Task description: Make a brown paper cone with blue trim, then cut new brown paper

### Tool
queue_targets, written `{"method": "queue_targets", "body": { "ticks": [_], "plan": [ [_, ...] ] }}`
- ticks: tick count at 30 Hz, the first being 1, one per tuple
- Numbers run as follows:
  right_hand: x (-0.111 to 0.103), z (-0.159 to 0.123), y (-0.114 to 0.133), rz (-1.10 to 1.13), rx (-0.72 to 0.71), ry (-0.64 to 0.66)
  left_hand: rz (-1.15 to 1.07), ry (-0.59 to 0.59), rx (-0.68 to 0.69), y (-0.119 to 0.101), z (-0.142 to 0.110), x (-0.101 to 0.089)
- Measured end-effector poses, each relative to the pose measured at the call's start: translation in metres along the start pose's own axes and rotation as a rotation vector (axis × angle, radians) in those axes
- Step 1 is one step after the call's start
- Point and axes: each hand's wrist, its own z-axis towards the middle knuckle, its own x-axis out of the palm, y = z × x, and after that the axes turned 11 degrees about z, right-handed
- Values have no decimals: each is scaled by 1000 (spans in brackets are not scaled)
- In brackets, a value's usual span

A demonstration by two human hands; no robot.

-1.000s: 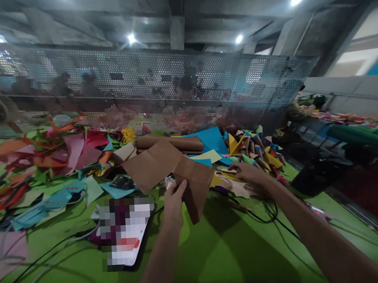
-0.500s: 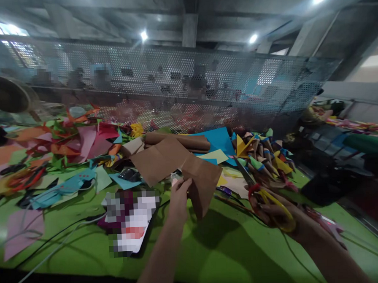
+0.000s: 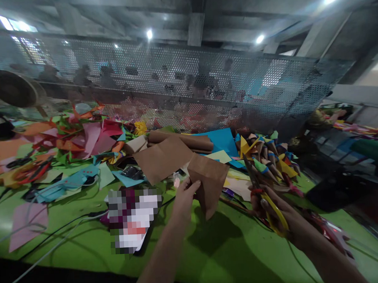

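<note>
My left hand (image 3: 184, 197) pinches a folded piece of brown paper (image 3: 210, 180) and holds it up above the green table (image 3: 233, 257). My right hand (image 3: 280, 219) grips a pair of scissors with yellow and red handles (image 3: 268, 203), blades pointing up and away, just right of the brown paper. A larger creased brown sheet (image 3: 163, 159) lies on the table behind my left hand.
Coloured paper scraps (image 3: 81, 141) cover the left and back of the table. A pile of small paper cones (image 3: 268, 156) lies at the right. A blue sheet (image 3: 217, 140), a brown roll (image 3: 182, 138), cables (image 3: 55, 241) and a perforated metal screen (image 3: 189, 91) are around.
My right hand left the paper pile at the right, took up the scissors and brought them towards the brown paper. My left hand kept hold of the paper and raised it slightly.
</note>
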Motion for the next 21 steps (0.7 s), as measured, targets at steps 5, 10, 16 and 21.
{"method": "queue_targets", "body": {
  "ticks": [5, 10, 16, 21],
  "plan": [
    [25, 20, 2, 229, -46, -85, 48, 180, -23, 2, -3, 4],
    [41, 29, 3, 214, 43, -46, 211, 338, 17, 2, -6, 8],
    [42, 31, 0, 309, -11, -163, 466, 451, 224, 5, -8, 8],
    [37, 30, -2, 334, -49, -218, 724, 433, 399, 9, -8, 8]
  ]
}}
